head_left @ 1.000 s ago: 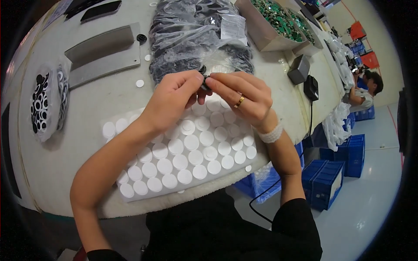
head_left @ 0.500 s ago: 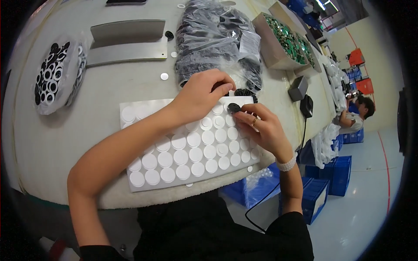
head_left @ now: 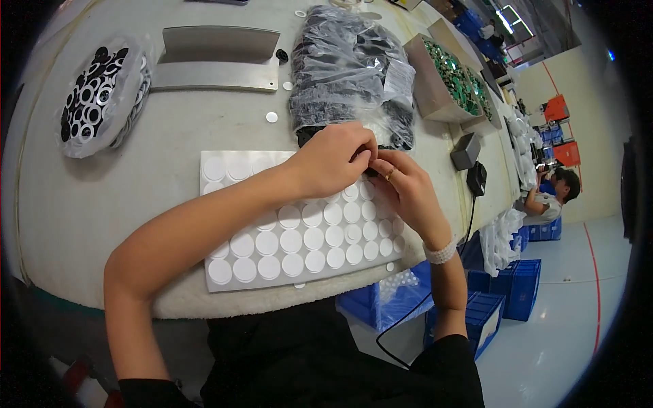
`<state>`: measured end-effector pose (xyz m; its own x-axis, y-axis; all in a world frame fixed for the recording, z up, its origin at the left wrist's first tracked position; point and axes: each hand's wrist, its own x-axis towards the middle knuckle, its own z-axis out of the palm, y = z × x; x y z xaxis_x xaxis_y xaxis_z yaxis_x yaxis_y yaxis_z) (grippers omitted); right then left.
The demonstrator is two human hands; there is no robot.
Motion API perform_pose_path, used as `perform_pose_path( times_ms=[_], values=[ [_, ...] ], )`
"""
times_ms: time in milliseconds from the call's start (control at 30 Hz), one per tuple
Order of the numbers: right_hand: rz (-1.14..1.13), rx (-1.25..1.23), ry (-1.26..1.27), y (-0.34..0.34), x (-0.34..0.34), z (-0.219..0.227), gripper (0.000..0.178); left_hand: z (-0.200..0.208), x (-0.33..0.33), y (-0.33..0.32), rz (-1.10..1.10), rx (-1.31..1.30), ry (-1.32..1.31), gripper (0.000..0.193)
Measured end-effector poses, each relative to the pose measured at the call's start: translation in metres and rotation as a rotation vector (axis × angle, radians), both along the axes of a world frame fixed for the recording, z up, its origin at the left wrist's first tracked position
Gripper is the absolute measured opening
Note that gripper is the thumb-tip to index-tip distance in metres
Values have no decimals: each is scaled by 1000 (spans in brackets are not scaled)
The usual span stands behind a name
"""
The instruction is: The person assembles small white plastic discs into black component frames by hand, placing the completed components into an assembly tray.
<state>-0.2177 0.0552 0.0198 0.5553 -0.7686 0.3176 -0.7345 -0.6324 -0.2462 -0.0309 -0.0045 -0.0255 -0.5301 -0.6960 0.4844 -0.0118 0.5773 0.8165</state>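
Near the front edge of the pale surface (head_left: 170,156) lies a white rectangular sheet of round white discs (head_left: 231,286). Above its far right corner, the right hand (head_left: 406,187) pinches a mostly hidden round black part (head_left: 371,172); the left hand (head_left: 333,158) has just joined, suggesting two-handed work, its grip unclear.

Left fingers (head_left: 367,139) again beside right fingers (head_left: 392,162)

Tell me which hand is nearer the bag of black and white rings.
Left. Your left hand is to the right of the bag of rings, well apart from it; your right hand lies farther right, past the left one.
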Motion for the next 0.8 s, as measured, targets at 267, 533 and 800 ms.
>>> perform_pose_path(
  times_ms=[267, 533, 800],
  values=[
    [-3, 58, -72, -5, -7, -3, 25, 1, -1, 1, 11, -37, 23, 11],
    [-163, -3, -324, -8, -5, -11, 10, 4, 0, 4, 4, 2, 26, 18],
    [-137, 73, -334, -6, 1, -11, 12, 3, 1, 2, 26, -47, -9, 20]
  ],
)
